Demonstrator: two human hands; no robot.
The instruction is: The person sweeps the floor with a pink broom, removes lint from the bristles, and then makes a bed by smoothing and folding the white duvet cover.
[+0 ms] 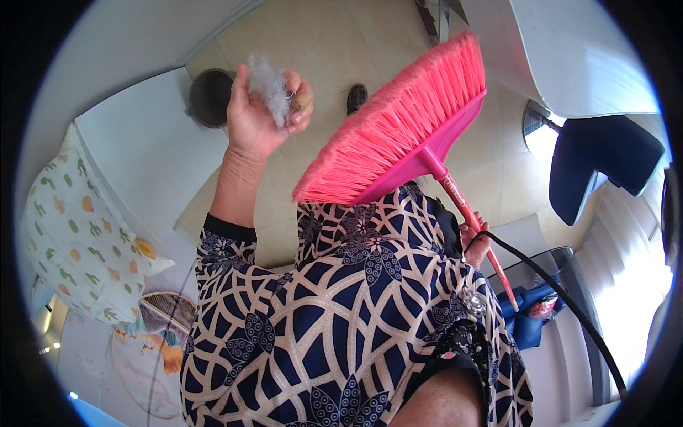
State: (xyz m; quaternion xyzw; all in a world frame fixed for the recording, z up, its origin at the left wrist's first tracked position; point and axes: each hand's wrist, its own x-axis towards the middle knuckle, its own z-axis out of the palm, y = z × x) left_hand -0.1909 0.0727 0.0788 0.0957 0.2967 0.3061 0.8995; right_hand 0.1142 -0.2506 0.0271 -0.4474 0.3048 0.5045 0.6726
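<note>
My left hand (256,128) is raised at the upper left, palm up. Its curled fingers hold a wispy clump of grey lint (275,93). A small tan piece (302,101) shows at the fingertips; what it is, I cannot tell. My right hand (475,243) grips the red handle (460,200) of a broom at my right side. The broom is held head up, its pink plastic head (411,168) in front of my body. Its pink bristles (395,117) point up and away from me.
A dark round bin (209,99) stands on the tiled floor (315,37) beyond my left hand, beside a white panel (155,144). A cactus-print pillow (80,235) lies left. A dark blue chair (597,160) stands right. A black cable (565,299) runs from near my right hand.
</note>
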